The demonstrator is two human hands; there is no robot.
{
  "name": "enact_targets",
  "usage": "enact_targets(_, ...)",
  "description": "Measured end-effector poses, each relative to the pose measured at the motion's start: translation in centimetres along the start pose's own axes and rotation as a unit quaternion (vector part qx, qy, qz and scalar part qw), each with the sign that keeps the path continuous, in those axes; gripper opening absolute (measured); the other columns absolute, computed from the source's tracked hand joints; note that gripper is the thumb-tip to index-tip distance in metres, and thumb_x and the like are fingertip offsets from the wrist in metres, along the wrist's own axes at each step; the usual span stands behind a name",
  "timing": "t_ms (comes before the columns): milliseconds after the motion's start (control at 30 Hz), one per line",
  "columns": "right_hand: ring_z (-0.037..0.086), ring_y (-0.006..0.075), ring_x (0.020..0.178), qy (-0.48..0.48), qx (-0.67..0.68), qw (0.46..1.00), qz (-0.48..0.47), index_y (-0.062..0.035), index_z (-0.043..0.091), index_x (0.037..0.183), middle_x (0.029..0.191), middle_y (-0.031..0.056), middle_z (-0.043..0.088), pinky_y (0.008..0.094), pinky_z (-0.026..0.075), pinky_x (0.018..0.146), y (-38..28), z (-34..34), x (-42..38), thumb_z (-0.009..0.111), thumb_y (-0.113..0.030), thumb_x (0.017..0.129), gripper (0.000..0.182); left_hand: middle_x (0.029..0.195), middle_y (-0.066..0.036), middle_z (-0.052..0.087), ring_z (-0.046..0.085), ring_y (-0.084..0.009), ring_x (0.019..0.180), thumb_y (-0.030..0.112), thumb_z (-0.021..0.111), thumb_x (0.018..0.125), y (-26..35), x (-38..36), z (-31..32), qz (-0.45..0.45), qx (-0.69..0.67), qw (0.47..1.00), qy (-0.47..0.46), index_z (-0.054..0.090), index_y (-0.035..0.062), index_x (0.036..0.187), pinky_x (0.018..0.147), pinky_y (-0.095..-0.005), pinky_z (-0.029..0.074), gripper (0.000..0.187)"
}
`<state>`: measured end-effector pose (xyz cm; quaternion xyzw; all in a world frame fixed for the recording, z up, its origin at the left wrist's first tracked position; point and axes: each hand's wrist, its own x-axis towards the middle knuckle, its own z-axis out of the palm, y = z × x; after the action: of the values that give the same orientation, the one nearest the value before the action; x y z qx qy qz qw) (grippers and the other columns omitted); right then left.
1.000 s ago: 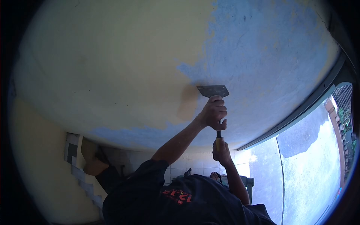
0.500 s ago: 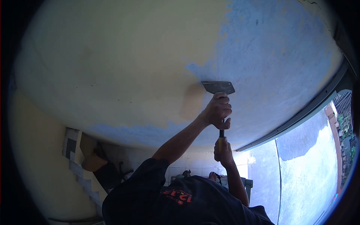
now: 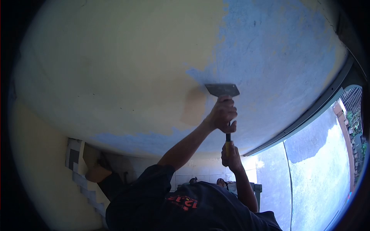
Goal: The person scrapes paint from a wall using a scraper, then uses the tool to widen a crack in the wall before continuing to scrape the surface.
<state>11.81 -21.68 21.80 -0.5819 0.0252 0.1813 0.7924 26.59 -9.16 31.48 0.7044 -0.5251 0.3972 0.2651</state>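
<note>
A scraper with a wide, dark metal blade (image 3: 222, 90) lies against the wall, just below and right of a blue point in the yellowish paint. My left hand (image 3: 224, 115) is wrapped round the scraper close beneath the blade, its thumb pointing down along the shaft. Lower down, my right hand (image 3: 231, 156) grips the yellow and black handle (image 3: 227, 146). Both fists hold the same tool, one above the other. The blade looks slightly blurred, and its edge seems to touch the wall, though the contact is hard to see.
The wall (image 3: 131, 61) is yellowish at left, with a large bluish area (image 3: 269, 54) at right and a blue strip below. A dark frame (image 3: 308, 119) borders a bright opening at right. Stepped edging (image 3: 83, 183) and a brown object (image 3: 97, 174) are at lower left.
The view has shifted slightly, moving the wall left and down in the picture. Against the wall, the blade sits a little higher and farther right. Both hands keep their hold.
</note>
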Motion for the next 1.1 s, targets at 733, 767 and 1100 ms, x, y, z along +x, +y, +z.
enact_targets(733,0.037,0.0073,0.036,-0.029,0.016,0.999,0.008,-0.0068,0.048,0.098,0.049,-0.0013,0.039,0.0222,0.03,0.033,5.4,-2.2,-3.6,0.031,-0.048,0.1,0.045,0.05,-0.001,0.046,0.047,-0.0184,0.053,0.017,0.059,0.064,4.4,-6.2,3.7,-0.021,-0.021,0.995,-0.1,0.051,0.0122,0.048,0.09,-0.0424,0.043,0.018)
enact_targets(767,0.037,0.0074,0.035,-0.028,0.043,0.998,0.021,-0.007,0.049,0.095,0.048,-0.0016,0.038,0.0224,0.029,0.034,6.1,-2.4,-3.4,0.03,-0.051,0.099,0.048,0.05,-0.001,0.046,0.047,-0.0184,0.053,0.017,0.059,0.064,4.2,-6.3,4.2,-0.018,-0.02,0.994,-0.104,0.051,0.0122,0.048,0.09,-0.0424,0.043,0.018)
enact_targets(1100,0.038,0.0085,0.037,0.022,0.028,0.999,0.012,-0.0114,0.047,0.075,0.05,-0.0027,0.038,0.0239,0.027,0.033,8.6,-3.7,0.5,0.03,-0.058,0.096,0.054,0.046,-0.002,0.043,0.047,-0.0186,0.053,0.011,0.06,0.061,2.7,-5.5,5.7,-0.049,-0.032,0.993,-0.1,0.046,0.0106,0.044,0.09,-0.0396,0.043,0.023)
